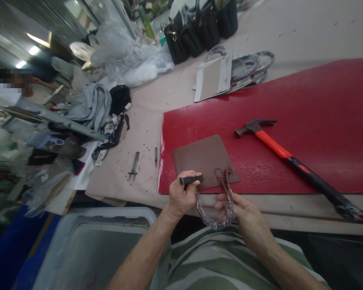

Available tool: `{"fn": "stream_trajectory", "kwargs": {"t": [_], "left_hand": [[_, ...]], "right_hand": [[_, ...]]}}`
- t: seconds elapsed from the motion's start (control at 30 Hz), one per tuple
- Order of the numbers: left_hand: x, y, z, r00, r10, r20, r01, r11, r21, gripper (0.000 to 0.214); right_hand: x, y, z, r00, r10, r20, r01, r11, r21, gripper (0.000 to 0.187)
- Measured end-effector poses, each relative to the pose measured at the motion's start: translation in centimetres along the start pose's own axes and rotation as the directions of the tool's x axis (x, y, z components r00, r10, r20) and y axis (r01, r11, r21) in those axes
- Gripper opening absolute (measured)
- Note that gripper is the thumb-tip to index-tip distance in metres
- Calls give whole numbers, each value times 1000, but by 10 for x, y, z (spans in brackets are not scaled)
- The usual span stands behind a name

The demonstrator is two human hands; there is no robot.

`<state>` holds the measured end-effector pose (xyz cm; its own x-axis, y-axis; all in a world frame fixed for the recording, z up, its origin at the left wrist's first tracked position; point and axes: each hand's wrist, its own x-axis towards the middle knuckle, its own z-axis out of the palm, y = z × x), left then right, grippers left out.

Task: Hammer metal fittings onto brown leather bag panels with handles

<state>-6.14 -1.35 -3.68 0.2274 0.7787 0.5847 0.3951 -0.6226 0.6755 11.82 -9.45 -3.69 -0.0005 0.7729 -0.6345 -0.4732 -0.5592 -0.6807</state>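
Red board [308,100] carries the brown panel [199,155], best kept flat. Just off its near edge, the right hand [246,210] pinches the plastic-wrapped handle [217,224], whose tab should lie untwisted; the left hand [182,195] clasps a short black bar [190,179], best held steady.

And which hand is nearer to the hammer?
Right. The right hand, holding the plastic-wrapped strap, is on the near side of the hammer; the left hand, holding a dark tool, is farther left.
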Motion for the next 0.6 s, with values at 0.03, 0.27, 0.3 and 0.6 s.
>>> {"fn": "stream_trajectory", "kwargs": {"t": [0.03, 0.27, 0.3, 0.6], "left_hand": [[0, 0, 0, 1000, 5, 1, -5, 1000, 0, 11], [2, 2, 3, 994, 101, -31, -100, 994, 52, 14], [2, 3, 3, 994, 107, -29, -105, 992, 66, 14], [8, 11, 5, 1000, 8, 18, -10, 990, 144, 11]], "right_hand": [[-1, -1, 0, 1000, 13, -6, -13, 1000, 19, 40], [-2, -5, 4, 999, 31, -27, -31, 1000, 2, 38], [-3, -5, 4, 999, 28, -30, -29, 999, -15, 39], [-15, -50, -40, 850, -518, 94, 315, 358, -879, 34]]}}
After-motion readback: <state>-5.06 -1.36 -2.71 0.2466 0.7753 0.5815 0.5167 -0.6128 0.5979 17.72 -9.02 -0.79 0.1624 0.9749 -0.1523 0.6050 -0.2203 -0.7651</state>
